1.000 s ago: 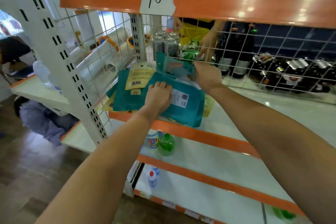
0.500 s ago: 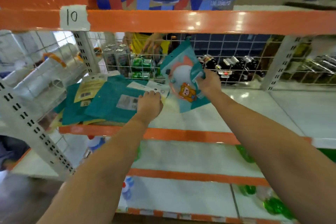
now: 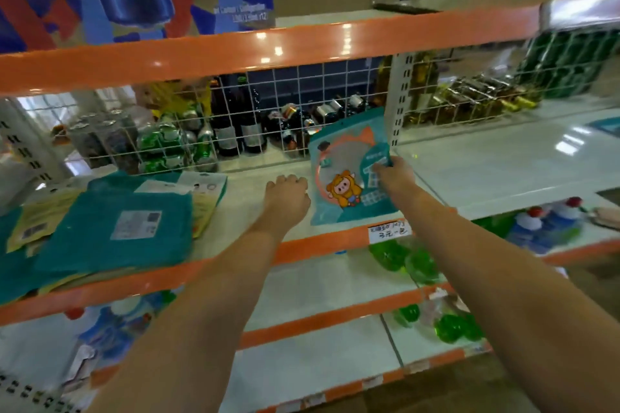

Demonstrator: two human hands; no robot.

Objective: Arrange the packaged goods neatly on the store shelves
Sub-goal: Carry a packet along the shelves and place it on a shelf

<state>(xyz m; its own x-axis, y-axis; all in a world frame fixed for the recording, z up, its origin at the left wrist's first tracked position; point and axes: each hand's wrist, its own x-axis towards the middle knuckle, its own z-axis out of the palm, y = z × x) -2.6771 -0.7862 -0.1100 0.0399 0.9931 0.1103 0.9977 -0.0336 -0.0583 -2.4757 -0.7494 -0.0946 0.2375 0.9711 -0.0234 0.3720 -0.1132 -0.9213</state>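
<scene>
Head view shows the right hand (image 3: 396, 174) holding a teal packet (image 3: 349, 171) by its right edge, thumb on the printed face and fingers behind. The packet stands nearly upright on the middle shelf (image 3: 486, 164), its lower edge at or just above the shelf board near the orange front lip, directly above the handwritten price tag (image 3: 389, 231). The left hand (image 3: 288, 193) rests just left of the packet with fingers curled under and nothing in its grip; whether the knuckles touch the packet cannot be told. Well to the left of the packet lies a loose pile of teal and yellow packets (image 3: 114, 225), overlapping and askew.

Judgement: the step in hand is setting this packet in place. To do it well, the base should be squared to the shelf lip, face forward, centred over the tag, with the left hand steadying the free edge before the right lets go. A thin pouch may topple if released unsupported.
</scene>
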